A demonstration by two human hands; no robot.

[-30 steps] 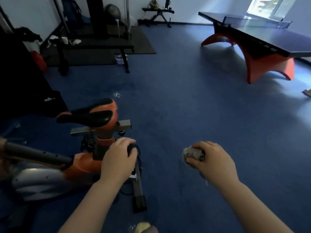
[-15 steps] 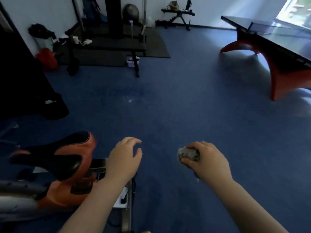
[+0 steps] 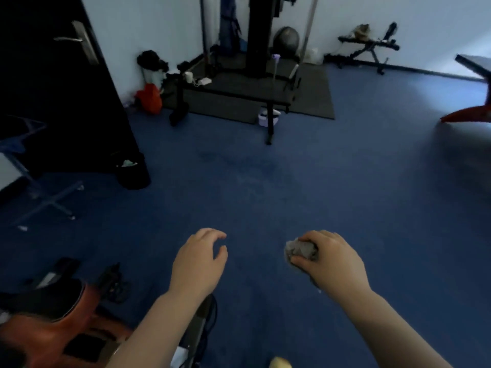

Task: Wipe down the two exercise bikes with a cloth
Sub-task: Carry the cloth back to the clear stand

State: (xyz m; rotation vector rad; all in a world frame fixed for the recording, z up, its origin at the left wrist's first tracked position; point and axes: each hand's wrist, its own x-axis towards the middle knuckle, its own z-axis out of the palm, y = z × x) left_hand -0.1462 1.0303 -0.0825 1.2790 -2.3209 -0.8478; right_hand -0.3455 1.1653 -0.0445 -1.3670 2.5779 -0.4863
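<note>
An orange and black exercise bike (image 3: 61,322) fills the bottom left corner, its black saddle just showing at the frame edge. My left hand (image 3: 199,261) hovers over the blue floor to the right of the bike, fingers apart and curved, touching nothing. My right hand (image 3: 332,258) is held out at the same height, closed around a crumpled grey cloth (image 3: 300,249). Only one bike is in view.
A black bin (image 3: 132,171) stands by the dark door (image 3: 53,88) at left. A weight machine on a dark mat (image 3: 260,83) and a bench (image 3: 369,46) are at the far wall. A table tennis table's corner (image 3: 475,75) shows at right. A drying rack's legs (image 3: 45,200) stand at left.
My left hand has let go of the bike's knob and lifted away. The view has swung up and left, so the bike slid to the bottom left corner. The cloth stays in my right hand.
</note>
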